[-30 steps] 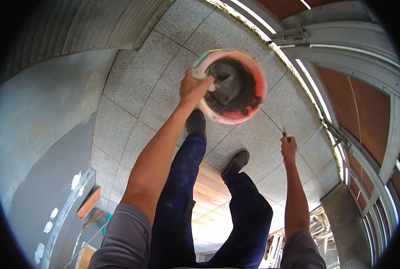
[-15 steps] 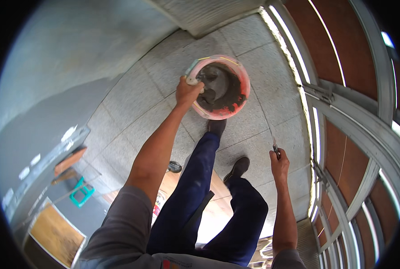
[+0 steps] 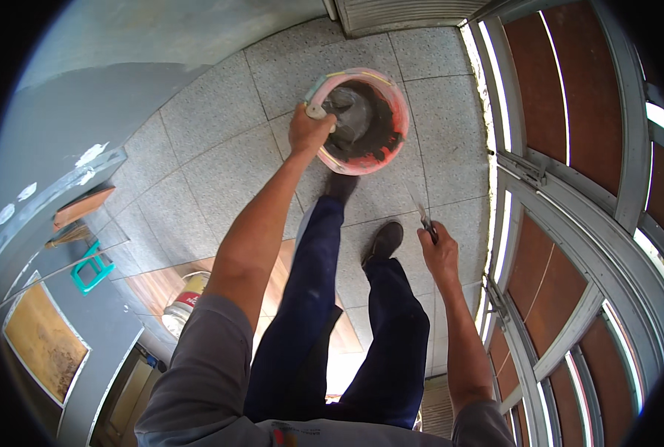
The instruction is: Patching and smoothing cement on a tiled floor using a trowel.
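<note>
My left hand (image 3: 309,132) is closed at the left rim of a round pinkish-red bucket (image 3: 399,112), around a pale grip there. Wet grey mortar (image 3: 358,119) lies inside the bucket, and smears of it coat the inner wall. The bucket appears held out in front of my left shoe, above the floor. Lower down on the right, my right hand (image 3: 440,249) is wrapped round the dark handle of a trowel (image 3: 424,216). The trowel's thin metal blade is seen nearly edge-on and points up and left, apart from the bucket.
Grey tiles (image 3: 220,175) cover the floor. Shutter panels in metal frames (image 3: 570,171) line the right side; a half-grey wall (image 3: 116,97) stands left. Lower left are a teal stool (image 3: 91,267), a brown board (image 3: 83,207) and a paint pail (image 3: 185,302).
The view has shifted, bringing the paint pail into sight beside my left arm. The bucket sits slightly higher and left in the picture; my right hand with the trowel has shifted left and up.
</note>
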Demonstrator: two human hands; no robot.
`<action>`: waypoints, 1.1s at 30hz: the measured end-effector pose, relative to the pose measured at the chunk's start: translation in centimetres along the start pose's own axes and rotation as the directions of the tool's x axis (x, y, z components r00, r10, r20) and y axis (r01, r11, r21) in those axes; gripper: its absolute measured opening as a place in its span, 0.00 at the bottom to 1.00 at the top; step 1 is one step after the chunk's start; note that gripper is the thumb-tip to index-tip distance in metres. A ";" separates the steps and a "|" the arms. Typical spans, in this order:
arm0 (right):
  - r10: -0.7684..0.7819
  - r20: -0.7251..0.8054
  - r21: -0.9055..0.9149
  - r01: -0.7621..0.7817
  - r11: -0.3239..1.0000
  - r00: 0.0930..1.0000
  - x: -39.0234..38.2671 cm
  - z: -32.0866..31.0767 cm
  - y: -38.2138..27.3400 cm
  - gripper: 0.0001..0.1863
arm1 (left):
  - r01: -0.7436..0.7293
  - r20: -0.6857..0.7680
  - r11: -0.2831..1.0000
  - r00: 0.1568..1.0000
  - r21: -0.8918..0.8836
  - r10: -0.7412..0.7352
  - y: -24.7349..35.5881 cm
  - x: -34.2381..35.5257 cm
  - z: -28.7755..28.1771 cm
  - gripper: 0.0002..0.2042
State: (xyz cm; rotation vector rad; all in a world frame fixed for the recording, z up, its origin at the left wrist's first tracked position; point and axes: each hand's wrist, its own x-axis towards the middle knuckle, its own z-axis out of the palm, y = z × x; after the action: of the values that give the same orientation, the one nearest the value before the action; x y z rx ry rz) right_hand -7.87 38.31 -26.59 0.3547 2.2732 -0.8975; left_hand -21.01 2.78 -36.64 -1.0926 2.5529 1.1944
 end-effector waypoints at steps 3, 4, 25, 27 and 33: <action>-0.135 -0.009 -0.019 0.134 0.991 0.991 2.3 -1.6 -1.0 0.18 | -0.012 -0.041 0.999 0.999 0.039 0.014 0.8 0.9 -0.3 0.24; -0.134 -0.013 -0.023 0.134 0.991 0.991 3.0 -1.9 -1.6 0.18 | -0.014 -0.040 0.999 0.999 0.034 0.016 0.7 1.3 -0.6 0.24; -0.590 0.124 -0.584 0.539 0.607 0.798 23.2 13.6 -14.9 0.20 | -0.492 0.094 0.772 0.861 0.402 0.500 1.3 10.7 -3.2 0.28; -0.609 0.115 -0.612 0.539 0.579 0.785 24.3 14.5 -15.1 0.21 | -0.508 0.108 0.748 0.850 0.427 0.516 1.4 11.0 -3.4 0.29; -0.651 0.093 -0.603 0.563 0.565 0.753 25.9 16.1 -16.1 0.16 | -0.601 0.105 0.627 0.758 0.496 0.644 1.6 11.8 -5.0 0.31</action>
State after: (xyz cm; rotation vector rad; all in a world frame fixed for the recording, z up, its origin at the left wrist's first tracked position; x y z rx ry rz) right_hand -26.85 15.81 -44.47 -0.7425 2.7055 -0.3816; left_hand -29.79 -6.74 -36.79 -0.1106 3.1548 0.4546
